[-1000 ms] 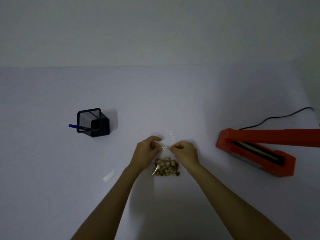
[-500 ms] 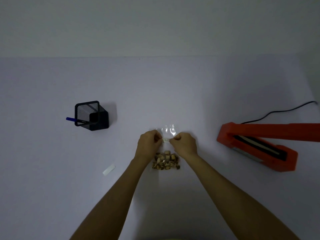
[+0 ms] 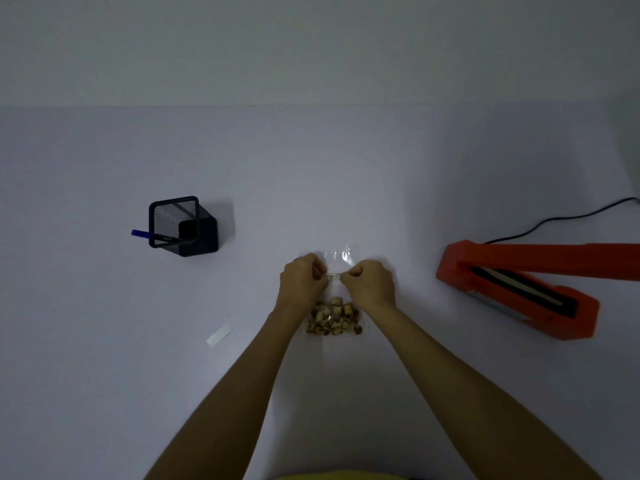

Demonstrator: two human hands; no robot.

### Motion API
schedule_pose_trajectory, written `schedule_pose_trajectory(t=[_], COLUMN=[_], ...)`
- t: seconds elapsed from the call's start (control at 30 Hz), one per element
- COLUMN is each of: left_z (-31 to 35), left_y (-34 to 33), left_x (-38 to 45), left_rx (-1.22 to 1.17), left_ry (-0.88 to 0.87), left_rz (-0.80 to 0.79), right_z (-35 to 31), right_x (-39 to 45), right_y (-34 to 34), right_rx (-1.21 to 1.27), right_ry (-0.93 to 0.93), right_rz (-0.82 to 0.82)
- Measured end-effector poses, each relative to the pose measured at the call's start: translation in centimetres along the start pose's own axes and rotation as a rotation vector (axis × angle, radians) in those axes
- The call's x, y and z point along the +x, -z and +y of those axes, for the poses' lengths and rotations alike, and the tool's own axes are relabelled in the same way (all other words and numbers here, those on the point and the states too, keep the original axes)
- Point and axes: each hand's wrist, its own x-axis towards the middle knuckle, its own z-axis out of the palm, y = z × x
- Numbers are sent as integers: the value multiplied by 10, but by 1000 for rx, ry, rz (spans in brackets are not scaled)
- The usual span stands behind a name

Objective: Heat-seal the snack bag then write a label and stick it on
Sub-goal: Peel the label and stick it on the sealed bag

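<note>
- Both hands have come down with the small white paper label [image 3: 334, 277] since the earlier frames; the clear plastic snack bag [image 3: 335, 306], with its brown pieces bunched at the near end, now lies flat on the table with its shiny far end showing beyond the knuckles.
- Left hand [image 3: 302, 280] pinches the label's left end, fingers curled tight on it; right hand [image 3: 372, 284] pinches the right end the same way.
- Label's long axis runs left to right between the two hands, crossing the bag's middle, just beyond the brown snack pieces [image 3: 333, 317]. Whether it already touches the film I cannot tell.
- Sticking looks like the step in hand; the label lies directly under the fingertips, so the coming move is probably a press straight down, with both hands equally near.
- Red heat sealer [image 3: 519, 289] sits open well to the bag's right, its black cord [image 3: 561, 220] trailing off.
- Black mesh pen holder [image 3: 181, 225] with a blue pen [image 3: 140, 233] stands well left of the bag; a white backing strip [image 3: 219, 335] lies nearer left.
</note>
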Motion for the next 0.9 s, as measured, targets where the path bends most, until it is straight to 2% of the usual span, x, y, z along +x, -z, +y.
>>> schedule_pose_trajectory(t=[0.17, 0.33, 0.7, 0.9], left_z=[-1, -6, -11, -8], left_y=[0, 4, 3, 13], left_x=[0, 4, 10, 11], left_rx=[20, -5, 67, 28], left_ry=[-21, 3, -42, -21], left_rz=[2, -38, -105, -126], right_z=[1, 7, 6, 10], right_x=[3, 10, 5, 10], right_y=[1, 13, 12, 16], right_rx=[5, 184, 91, 175], right_ry=[10, -23, 62, 15], right_rz=[-13, -83, -91, -117])
